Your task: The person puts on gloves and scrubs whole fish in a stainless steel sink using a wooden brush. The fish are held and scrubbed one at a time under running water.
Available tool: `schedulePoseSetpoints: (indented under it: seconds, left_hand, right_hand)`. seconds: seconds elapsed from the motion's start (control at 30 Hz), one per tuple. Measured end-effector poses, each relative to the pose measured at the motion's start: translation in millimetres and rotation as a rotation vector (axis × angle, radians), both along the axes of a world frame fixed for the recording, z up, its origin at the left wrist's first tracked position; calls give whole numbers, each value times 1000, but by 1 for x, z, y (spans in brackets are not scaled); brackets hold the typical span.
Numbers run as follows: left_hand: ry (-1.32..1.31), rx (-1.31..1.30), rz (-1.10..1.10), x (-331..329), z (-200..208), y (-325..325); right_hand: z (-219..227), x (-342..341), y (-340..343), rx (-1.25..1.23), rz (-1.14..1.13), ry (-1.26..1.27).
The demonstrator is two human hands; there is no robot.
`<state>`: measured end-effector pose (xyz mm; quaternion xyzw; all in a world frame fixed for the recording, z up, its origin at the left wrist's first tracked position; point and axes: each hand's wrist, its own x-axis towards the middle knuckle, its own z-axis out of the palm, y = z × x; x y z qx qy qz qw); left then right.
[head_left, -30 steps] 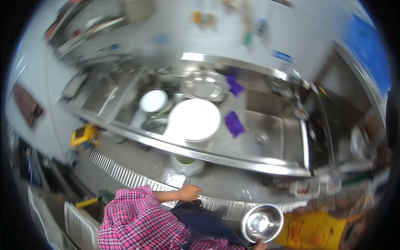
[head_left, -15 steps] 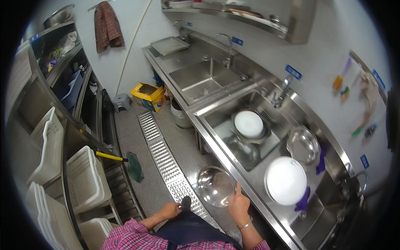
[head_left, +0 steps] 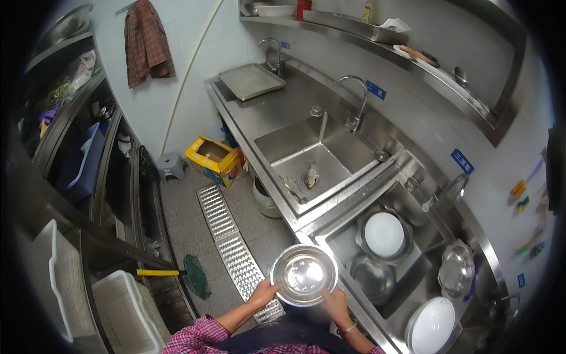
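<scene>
A round stainless steel bowl (head_left: 298, 259) is held level in front of my body, its open side up. My left hand (head_left: 265, 294) grips its rim on the left, and my right hand (head_left: 336, 307) grips the rim at the lower right. No contents show in the shiny bowl. Just ahead stands the steel counter, with a far sink (head_left: 348, 147) where two small fish (head_left: 311, 175) lie near the drain. Closer on the right is a second sink (head_left: 330, 242) holding a white bowl (head_left: 384, 234) set in a metal pan (head_left: 407, 245).
A metal basin (head_left: 456, 269) and white plates (head_left: 433, 326) stand on the counter at right. A metal tray (head_left: 252, 81) lies at its far end. On the floor are a yellow box (head_left: 215, 162), a grey stool (head_left: 171, 167) and a drain grate (head_left: 242, 259). White baskets (head_left: 127, 307) fill the left rack.
My left hand has come over and taken the bowl's rim, which only my right hand held before. The bowl is now raised in front of me, and my view has shifted toward the far sink.
</scene>
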<state>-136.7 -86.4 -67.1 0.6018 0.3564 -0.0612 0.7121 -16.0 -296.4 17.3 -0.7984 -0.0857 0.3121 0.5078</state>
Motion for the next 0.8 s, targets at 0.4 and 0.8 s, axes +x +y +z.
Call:
schedulePoseSetpoints:
  seconds: [0.4,0.8]
  left_hand:
    - [-114,80,268,283,1,353]
    - [-163,-208,436,583,-128,585]
  right_hand:
    - [-6,203,166,173,-6,95]
    - [-66,160,208,-217,-873,-71]
